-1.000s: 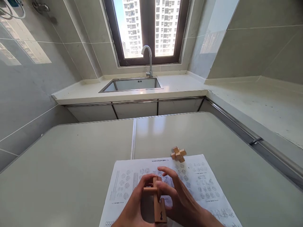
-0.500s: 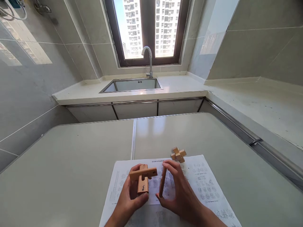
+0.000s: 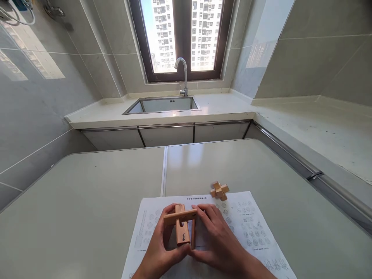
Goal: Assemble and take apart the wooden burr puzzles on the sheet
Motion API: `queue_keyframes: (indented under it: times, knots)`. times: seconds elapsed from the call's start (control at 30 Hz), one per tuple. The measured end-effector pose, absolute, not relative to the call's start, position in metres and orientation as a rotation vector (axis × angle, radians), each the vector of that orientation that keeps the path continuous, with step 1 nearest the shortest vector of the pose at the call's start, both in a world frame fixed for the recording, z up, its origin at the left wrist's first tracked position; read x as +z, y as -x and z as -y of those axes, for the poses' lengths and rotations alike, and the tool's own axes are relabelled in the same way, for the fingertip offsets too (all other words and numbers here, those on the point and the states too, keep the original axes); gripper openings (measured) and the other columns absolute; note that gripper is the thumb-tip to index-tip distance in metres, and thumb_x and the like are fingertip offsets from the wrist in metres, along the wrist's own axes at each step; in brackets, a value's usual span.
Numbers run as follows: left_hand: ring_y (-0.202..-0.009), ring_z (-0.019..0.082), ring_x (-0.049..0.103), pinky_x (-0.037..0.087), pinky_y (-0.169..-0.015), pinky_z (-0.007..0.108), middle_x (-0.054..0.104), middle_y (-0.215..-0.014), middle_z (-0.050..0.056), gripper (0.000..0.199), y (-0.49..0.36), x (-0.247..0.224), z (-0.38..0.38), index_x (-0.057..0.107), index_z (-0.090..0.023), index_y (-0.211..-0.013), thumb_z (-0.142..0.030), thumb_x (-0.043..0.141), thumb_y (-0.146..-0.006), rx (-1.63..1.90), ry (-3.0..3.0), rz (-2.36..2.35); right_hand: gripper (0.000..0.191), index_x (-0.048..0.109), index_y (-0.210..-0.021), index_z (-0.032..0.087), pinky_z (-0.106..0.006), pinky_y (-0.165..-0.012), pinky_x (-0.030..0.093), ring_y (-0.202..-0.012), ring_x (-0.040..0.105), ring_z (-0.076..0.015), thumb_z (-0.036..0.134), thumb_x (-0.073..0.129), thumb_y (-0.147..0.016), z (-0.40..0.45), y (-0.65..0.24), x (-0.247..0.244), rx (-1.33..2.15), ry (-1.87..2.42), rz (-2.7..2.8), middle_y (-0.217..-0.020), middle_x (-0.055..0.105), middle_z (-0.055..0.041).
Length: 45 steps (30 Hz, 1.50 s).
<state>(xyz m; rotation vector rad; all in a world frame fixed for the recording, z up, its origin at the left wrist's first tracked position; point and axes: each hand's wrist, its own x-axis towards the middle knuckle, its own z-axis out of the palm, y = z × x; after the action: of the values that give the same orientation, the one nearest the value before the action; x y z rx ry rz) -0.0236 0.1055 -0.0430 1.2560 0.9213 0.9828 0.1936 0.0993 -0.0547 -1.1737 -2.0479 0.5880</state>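
Observation:
In the head view, my left hand [image 3: 165, 242] grips a partly joined wooden puzzle [image 3: 182, 231]. One flat bar of it lies crosswise over an upright block that bears a dark mark and a slot. My right hand [image 3: 215, 234] pinches a separate wooden puzzle piece [image 3: 193, 234] by its two ends, held upright close against the right side of the joined pieces. Whether the two touch all along is hidden by my fingers. Beneath both hands lies a printed instruction sheet [image 3: 252, 221] with small line drawings.
A small assembled wooden burr puzzle [image 3: 220, 190] sits at the sheet's top edge. The light table [image 3: 87, 217] has a seam [image 3: 164, 170] down its middle. Beyond it are a counter [image 3: 221, 104], a sink [image 3: 162, 104] and a faucet [image 3: 184, 77].
My right hand has moved left with its piece, bringing it up beside the joined pieces. My left hand has shifted slightly right and down.

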Motion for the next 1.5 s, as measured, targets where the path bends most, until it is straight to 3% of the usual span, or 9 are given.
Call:
queue_keyframes:
  times: [0.17,0.4,0.53,0.77,0.97,1.07,1.23,1.5]
  knots:
    - [-0.137,0.042,0.053,0.046,-0.113,0.048,0.054,-0.146,0.016,0.092,0.022,-0.039,-0.103,0.042,-0.025,-0.146,-0.053,0.089,-0.072,0.962,-1.253,-0.941,0.098,0.038,-0.156,0.021,-0.055,-0.111,0.050,-0.130,0.049,-0.0371,0.029,0.090,-0.073,-0.098,-0.195,-0.055,0.611,1.174,2.065,-0.140,0.052,-0.0167]
    - [-0.139,0.044,0.051,0.043,-0.115,0.052,0.051,-0.148,0.017,0.090,0.023,-0.036,-0.103,0.040,-0.025,-0.147,-0.054,0.086,-0.076,0.915,-1.284,-0.911,0.096,0.039,-0.157,0.022,-0.056,-0.108,0.052,-0.128,0.049,-0.0382,0.038,0.087,-0.076,-0.097,-0.195,-0.053,0.619,1.208,2.098,-0.138,0.050,-0.0170]
    - [-0.140,0.042,0.051,0.043,-0.115,0.050,0.052,-0.149,0.016,0.087,0.022,-0.034,-0.104,0.042,-0.025,-0.146,-0.055,0.086,-0.076,0.907,-1.301,-0.889,0.094,0.041,-0.154,0.021,-0.055,-0.108,0.052,-0.127,0.050,-0.0378,0.032,0.087,-0.074,-0.096,-0.194,-0.052,0.608,1.206,2.119,-0.137,0.050,-0.0168]
    - [-0.139,0.040,0.053,0.045,-0.114,0.048,0.055,-0.147,0.016,0.088,0.021,-0.035,-0.104,0.042,-0.026,-0.146,-0.053,0.087,-0.076,0.907,-1.288,-0.874,0.067,0.055,-0.135,0.021,-0.054,-0.106,0.052,-0.124,0.051,-0.0372,0.029,0.085,-0.076,-0.096,-0.192,-0.053,0.582,1.185,2.139,-0.134,0.052,-0.0157]
    - [-0.139,0.041,0.052,0.042,-0.116,0.051,0.054,-0.148,0.016,0.085,0.020,-0.031,-0.104,0.041,-0.026,-0.147,-0.049,0.086,-0.078,0.879,-1.304,-0.885,0.078,0.045,-0.150,0.023,-0.054,-0.106,0.054,-0.127,0.054,-0.0373,0.029,0.083,-0.081,-0.095,-0.193,-0.052,0.578,1.169,2.052,-0.137,0.053,-0.0170]
    - [-0.136,0.041,0.055,0.043,-0.114,0.052,0.056,-0.144,0.016,0.085,0.020,-0.029,-0.104,0.041,-0.025,-0.147,-0.049,0.086,-0.078,0.874,-1.303,-0.879,0.062,0.047,-0.147,0.025,-0.051,-0.105,0.055,-0.126,0.057,-0.0338,0.021,0.071,-0.090,-0.097,-0.195,-0.051,0.583,1.151,1.951,-0.135,0.056,-0.0154]
    - [-0.135,0.041,0.053,0.044,-0.113,0.051,0.053,-0.146,0.016,0.081,0.019,-0.027,-0.103,0.047,-0.024,-0.145,-0.045,0.085,-0.077,0.868,-1.362,-0.876,0.020,0.062,-0.119,0.026,-0.045,-0.094,0.058,-0.111,0.063,-0.0283,0.019,0.058,-0.101,-0.099,-0.198,-0.047,0.601,1.073,1.883,-0.119,0.063,-0.0101]
    - [-0.125,0.035,0.058,0.047,-0.107,0.046,0.053,-0.142,0.012,0.082,0.017,-0.021,-0.100,0.043,-0.029,-0.145,-0.024,0.081,-0.073,0.825,-1.424,-0.897,0.010,0.064,-0.107,0.024,-0.037,-0.084,0.057,-0.099,0.064,-0.0240,0.019,0.056,-0.105,-0.098,-0.194,-0.041,0.683,1.013,1.756,-0.105,0.065,-0.0069]
